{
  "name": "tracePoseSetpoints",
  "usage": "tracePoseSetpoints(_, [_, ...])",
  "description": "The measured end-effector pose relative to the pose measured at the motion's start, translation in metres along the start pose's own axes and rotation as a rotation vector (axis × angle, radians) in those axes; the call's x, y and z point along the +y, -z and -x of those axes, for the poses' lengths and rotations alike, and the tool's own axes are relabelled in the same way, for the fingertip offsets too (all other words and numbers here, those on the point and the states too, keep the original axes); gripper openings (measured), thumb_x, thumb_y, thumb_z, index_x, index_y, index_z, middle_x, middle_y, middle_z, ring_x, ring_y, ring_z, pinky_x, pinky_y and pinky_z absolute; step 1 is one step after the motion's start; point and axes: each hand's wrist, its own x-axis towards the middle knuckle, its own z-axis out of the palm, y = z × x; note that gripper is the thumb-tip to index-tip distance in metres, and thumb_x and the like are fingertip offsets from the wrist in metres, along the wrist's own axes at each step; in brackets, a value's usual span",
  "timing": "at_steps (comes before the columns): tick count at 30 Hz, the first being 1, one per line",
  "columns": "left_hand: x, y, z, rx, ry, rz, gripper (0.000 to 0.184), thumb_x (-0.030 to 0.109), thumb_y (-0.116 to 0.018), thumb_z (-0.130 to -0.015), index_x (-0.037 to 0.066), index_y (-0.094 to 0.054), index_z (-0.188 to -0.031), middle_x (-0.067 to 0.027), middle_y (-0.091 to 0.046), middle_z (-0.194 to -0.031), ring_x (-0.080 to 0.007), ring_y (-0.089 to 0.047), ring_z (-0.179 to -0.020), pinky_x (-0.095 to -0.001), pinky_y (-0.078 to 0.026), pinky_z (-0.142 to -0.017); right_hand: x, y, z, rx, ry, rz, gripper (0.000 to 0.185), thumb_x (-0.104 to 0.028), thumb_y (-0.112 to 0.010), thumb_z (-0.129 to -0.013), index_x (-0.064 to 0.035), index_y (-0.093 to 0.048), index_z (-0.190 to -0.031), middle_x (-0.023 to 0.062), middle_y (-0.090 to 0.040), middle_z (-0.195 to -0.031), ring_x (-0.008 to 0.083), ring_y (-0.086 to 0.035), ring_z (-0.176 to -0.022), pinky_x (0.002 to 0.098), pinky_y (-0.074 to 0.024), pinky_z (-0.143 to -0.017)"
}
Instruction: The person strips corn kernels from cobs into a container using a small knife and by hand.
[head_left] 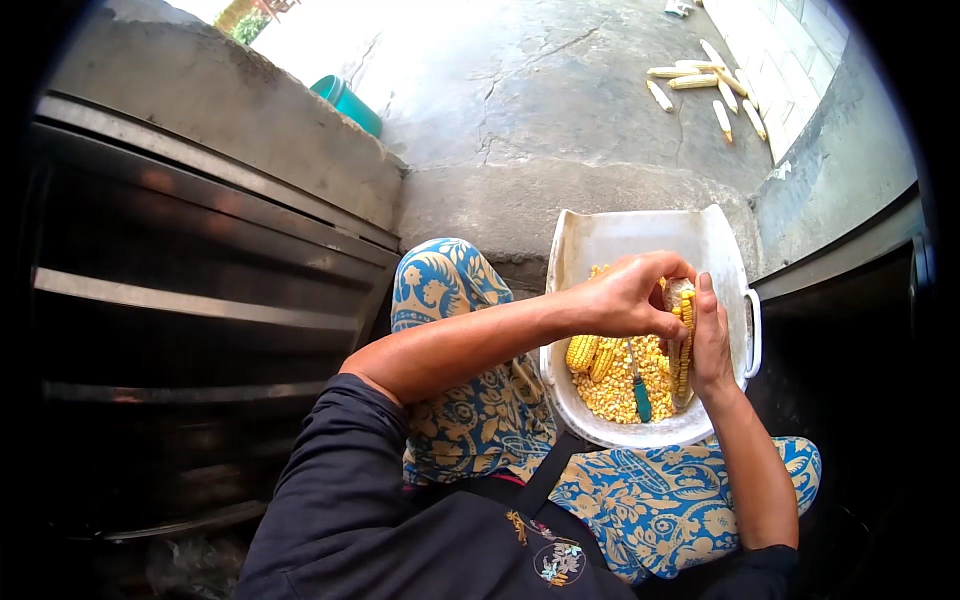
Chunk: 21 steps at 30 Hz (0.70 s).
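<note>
A corn cob (684,345), partly stripped of its kernels, stands nearly upright over the white tub (640,232). My right hand (712,345) is wrapped along its right side. At the cob's upper left, my left hand (640,295) presses on it with bent fingers and thumb. Loose yellow kernels (605,398) cover the tub's bottom. Two whole yellow cobs (590,355) lie at the tub's left, partly under my left forearm. A tool with a green handle (641,398) and a thin metal shaft rests on the kernels.
Several stripped cobs (694,81) lie on the concrete floor (560,120) by the tiled wall at upper right. A green bucket (347,104) stands beyond the low wall (240,110) at left. The tub sits before my patterned trouser legs (450,290).
</note>
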Motion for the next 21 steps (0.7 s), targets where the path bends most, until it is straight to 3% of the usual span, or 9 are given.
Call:
tracePoseSetpoints(1, [-0.001,0.0,0.0,0.004,-0.002,0.001,0.05,0.01,-0.072,-0.071,-0.004,-0.048,-0.113,-0.0119,-0.06,-0.096,-0.0166,-0.064,-0.084,-0.0291,-0.053,-0.071,0.001,-0.001,0.0,-0.003,0.0,0.003,0.054,-0.056,-0.037,-0.09,-0.0042,-0.051,-0.101,0.003,-0.055,-0.073,0.0084,-0.053,-0.056,0.0208,-0.0437,-0.048])
tracePoseSetpoints(4, [-0.001,0.001,0.0,0.013,0.025,0.029,0.049,0.01,-0.071,-0.072,-0.004,-0.048,-0.113,-0.012,-0.06,-0.097,-0.017,-0.063,-0.085,-0.0297,-0.053,-0.071,-0.005,-0.009,0.0,0.056,0.14,0.133,0.059,-0.054,-0.055,-0.083,0.0005,-0.048,-0.106,0.0036,-0.054,-0.088,0.0064,-0.05,-0.077,0.0195,-0.0414,-0.064])
tracePoseSetpoints(13, [-0.013,0.0,-0.001,0.035,0.027,0.006,0.041,0.008,-0.069,-0.074,-0.005,-0.048,-0.108,-0.0118,-0.06,-0.097,-0.0187,-0.063,-0.085,-0.0304,-0.054,-0.07,-0.005,0.001,-0.003,-0.013,-0.019,0.174,0.056,-0.052,-0.055,-0.084,0.001,-0.05,-0.102,0.0049,-0.055,-0.086,0.0094,-0.053,-0.075,0.0227,-0.0438,-0.063])
tracePoseSetpoints(16, [-0.011,0.0,-0.001,0.034,0.037,0.05,0.042,0.008,-0.069,-0.073,-0.005,-0.049,-0.107,-0.0121,-0.061,-0.094,-0.0174,-0.063,-0.084,-0.0301,-0.053,-0.07,-0.005,0.0,-0.005,0.009,0.031,0.197,0.056,-0.05,-0.057,-0.083,0.0015,-0.05,-0.104,0.0066,-0.057,-0.089,0.0098,-0.055,-0.078,0.0226,-0.0448,-0.064])
tracePoseSetpoints(18, [-0.005,-0.002,0.0,0.08,-0.037,-0.15,0.043,0.008,-0.07,-0.07,-0.005,-0.051,-0.106,-0.0135,-0.062,-0.092,-0.0168,-0.064,-0.083,-0.0295,-0.053,-0.071,-0.008,-0.001,-0.003,0.009,0.028,0.193,0.057,-0.05,-0.058,-0.082,0.0019,-0.05,-0.104,0.0074,-0.057,-0.09,0.0101,-0.055,-0.08,0.0227,-0.0451,-0.065])
tracePoseSetpoints(20, [-0.002,-0.001,0.0,0.076,-0.005,-0.121,0.044,0.008,-0.07,-0.069,-0.005,-0.052,-0.106,-0.0141,-0.062,-0.092,-0.0169,-0.064,-0.083,-0.0295,-0.053,-0.071,-0.009,-0.002,-0.002,0.005,0.025,0.191,0.057,-0.049,-0.059,-0.081,0.0023,-0.05,-0.105,0.0082,-0.058,-0.092,0.0103,-0.055,-0.082,0.0228,-0.0454,-0.066])
tracePoseSetpoints(21, [-0.001,-0.001,0.001,0.071,0.028,-0.094,0.044,0.008,-0.071,-0.068,-0.005,-0.052,-0.106,-0.0147,-0.063,-0.091,-0.017,-0.064,-0.082,-0.0295,-0.053,-0.071,-0.006,-0.002,-0.003,-0.002,0.04,0.162,0.057,-0.049,-0.058,-0.082,0.001,-0.047,-0.108,0.0048,-0.055,-0.085,0.0067,-0.052,-0.071,0.0198,-0.042,-0.058])
